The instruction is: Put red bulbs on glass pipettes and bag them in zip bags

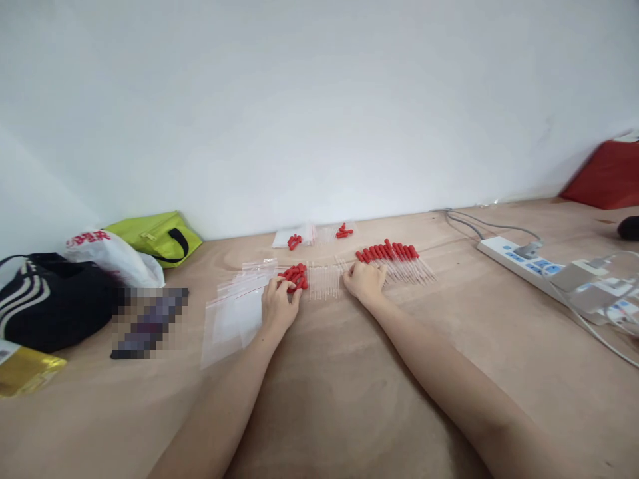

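One head-worn camera looks forward and down along the counter (pixel 349 399) toward the wall (pixel 319 100), from close range.

Both bare forearms stretched far forward, converging; left hand (pixel 277 303) palm down with fingers curled, right hand (pixel 365 282) palm down, fingers loosely bent.

On the worktop (pixel 349 399), a bunch of droppers (pixel 312 279) lies between the left hand (pixel 277 307) and right hand (pixel 365 282). Plastic bags (pixel 234 313) lie left of it, a row of droppers (pixel 397 259) right, a power strip (pixel 519 261) farther right.
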`<action>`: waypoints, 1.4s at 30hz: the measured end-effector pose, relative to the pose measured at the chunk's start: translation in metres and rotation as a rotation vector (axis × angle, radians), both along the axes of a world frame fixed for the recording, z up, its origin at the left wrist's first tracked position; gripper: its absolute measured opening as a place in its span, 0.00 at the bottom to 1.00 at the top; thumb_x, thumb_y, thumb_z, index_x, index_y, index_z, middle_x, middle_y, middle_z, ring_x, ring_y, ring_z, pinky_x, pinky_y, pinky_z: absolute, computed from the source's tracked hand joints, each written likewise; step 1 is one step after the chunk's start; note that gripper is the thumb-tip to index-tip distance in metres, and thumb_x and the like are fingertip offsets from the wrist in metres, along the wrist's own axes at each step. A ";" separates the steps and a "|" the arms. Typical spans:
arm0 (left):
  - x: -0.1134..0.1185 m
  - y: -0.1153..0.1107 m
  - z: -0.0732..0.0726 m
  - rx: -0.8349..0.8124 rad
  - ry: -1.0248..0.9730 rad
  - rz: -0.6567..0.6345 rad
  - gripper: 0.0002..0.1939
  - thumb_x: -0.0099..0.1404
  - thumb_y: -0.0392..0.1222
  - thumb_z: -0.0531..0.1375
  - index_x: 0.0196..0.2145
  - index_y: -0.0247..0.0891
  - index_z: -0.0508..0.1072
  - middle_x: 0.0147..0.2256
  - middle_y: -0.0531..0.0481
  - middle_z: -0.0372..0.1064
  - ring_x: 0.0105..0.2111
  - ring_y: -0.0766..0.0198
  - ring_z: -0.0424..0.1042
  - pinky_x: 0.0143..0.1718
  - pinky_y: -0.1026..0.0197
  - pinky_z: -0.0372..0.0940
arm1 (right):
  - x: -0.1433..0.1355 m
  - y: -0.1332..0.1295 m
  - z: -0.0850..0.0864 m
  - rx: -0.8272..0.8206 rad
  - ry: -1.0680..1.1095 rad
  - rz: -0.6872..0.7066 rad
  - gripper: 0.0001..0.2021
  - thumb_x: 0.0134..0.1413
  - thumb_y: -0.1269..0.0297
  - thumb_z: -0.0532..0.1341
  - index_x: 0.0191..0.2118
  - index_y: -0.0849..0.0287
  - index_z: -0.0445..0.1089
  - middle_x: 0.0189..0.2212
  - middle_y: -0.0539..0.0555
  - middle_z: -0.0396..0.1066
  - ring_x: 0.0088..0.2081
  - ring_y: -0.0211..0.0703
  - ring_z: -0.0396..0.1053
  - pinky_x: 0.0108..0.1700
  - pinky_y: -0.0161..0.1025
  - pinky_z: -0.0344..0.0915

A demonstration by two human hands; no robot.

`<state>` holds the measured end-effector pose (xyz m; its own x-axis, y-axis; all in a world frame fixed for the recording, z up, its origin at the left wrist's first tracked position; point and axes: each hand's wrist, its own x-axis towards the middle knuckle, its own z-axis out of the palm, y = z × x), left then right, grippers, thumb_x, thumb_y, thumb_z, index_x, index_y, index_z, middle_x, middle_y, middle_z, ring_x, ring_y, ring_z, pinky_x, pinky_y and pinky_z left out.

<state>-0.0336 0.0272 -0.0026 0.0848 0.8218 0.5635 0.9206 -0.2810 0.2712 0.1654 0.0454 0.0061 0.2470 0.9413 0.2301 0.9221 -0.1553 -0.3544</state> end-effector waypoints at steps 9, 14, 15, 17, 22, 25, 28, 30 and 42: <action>0.019 -0.007 0.004 0.107 -0.047 0.005 0.04 0.56 0.40 0.57 0.27 0.38 0.69 0.37 0.45 0.66 0.39 0.54 0.65 0.41 0.52 0.60 | 0.019 -0.007 -0.005 0.175 0.002 -0.049 0.13 0.50 0.64 0.50 0.29 0.62 0.70 0.28 0.60 0.72 0.34 0.48 0.64 0.40 0.47 0.45; 0.022 -0.018 0.014 0.196 -0.065 -0.119 0.05 0.58 0.40 0.54 0.27 0.38 0.67 0.33 0.46 0.68 0.36 0.57 0.66 0.40 0.54 0.59 | 0.035 -0.023 -0.009 0.356 0.076 0.089 0.11 0.53 0.64 0.50 0.30 0.61 0.68 0.30 0.57 0.71 0.36 0.47 0.62 0.39 0.44 0.46; 0.023 -0.022 0.015 0.181 -0.054 -0.186 0.04 0.58 0.39 0.53 0.27 0.38 0.66 0.31 0.47 0.68 0.35 0.58 0.66 0.39 0.55 0.59 | 0.040 -0.029 -0.010 0.377 0.091 0.147 0.11 0.54 0.64 0.50 0.30 0.61 0.68 0.30 0.57 0.71 0.36 0.46 0.62 0.39 0.43 0.47; 0.028 -0.030 0.017 0.124 -0.003 -0.309 0.03 0.57 0.37 0.53 0.28 0.38 0.66 0.29 0.48 0.69 0.34 0.59 0.67 0.38 0.56 0.58 | 0.048 -0.041 -0.013 0.402 0.125 0.285 0.11 0.54 0.66 0.49 0.32 0.60 0.68 0.31 0.56 0.70 0.36 0.45 0.62 0.38 0.41 0.49; 0.039 -0.049 0.016 -0.058 0.126 -0.373 0.05 0.52 0.35 0.56 0.30 0.38 0.68 0.29 0.51 0.69 0.32 0.60 0.66 0.38 0.53 0.55 | 0.065 -0.075 -0.019 0.376 0.214 0.571 0.11 0.56 0.68 0.47 0.36 0.58 0.66 0.30 0.54 0.69 0.33 0.42 0.63 0.36 0.39 0.55; 0.041 -0.050 0.014 -0.102 0.128 -0.360 0.11 0.54 0.40 0.58 0.37 0.41 0.70 0.33 0.50 0.69 0.36 0.57 0.65 0.39 0.53 0.54 | 0.066 -0.085 -0.019 0.355 0.297 0.610 0.10 0.56 0.68 0.47 0.35 0.58 0.64 0.28 0.54 0.68 0.31 0.41 0.64 0.34 0.38 0.58; 0.043 -0.045 0.012 -0.108 0.106 -0.368 0.06 0.58 0.44 0.57 0.33 0.43 0.73 0.32 0.50 0.68 0.37 0.58 0.65 0.38 0.54 0.54 | 0.061 -0.085 -0.018 0.322 0.359 0.623 0.09 0.57 0.68 0.46 0.35 0.58 0.62 0.27 0.54 0.67 0.30 0.40 0.64 0.31 0.36 0.59; 0.043 -0.043 0.011 -0.109 0.087 -0.350 0.06 0.60 0.42 0.55 0.30 0.41 0.71 0.32 0.51 0.69 0.36 0.59 0.65 0.38 0.55 0.52 | 0.056 -0.083 -0.018 0.314 0.355 0.651 0.09 0.57 0.69 0.46 0.35 0.58 0.62 0.28 0.54 0.68 0.31 0.40 0.65 0.33 0.36 0.60; 0.045 -0.049 0.013 -0.125 0.021 -0.443 0.07 0.64 0.39 0.51 0.40 0.41 0.66 0.36 0.53 0.73 0.37 0.61 0.68 0.44 0.52 0.44 | 0.049 -0.081 -0.020 0.294 0.249 0.790 0.10 0.56 0.73 0.47 0.39 0.59 0.62 0.33 0.54 0.68 0.36 0.40 0.64 0.39 0.39 0.54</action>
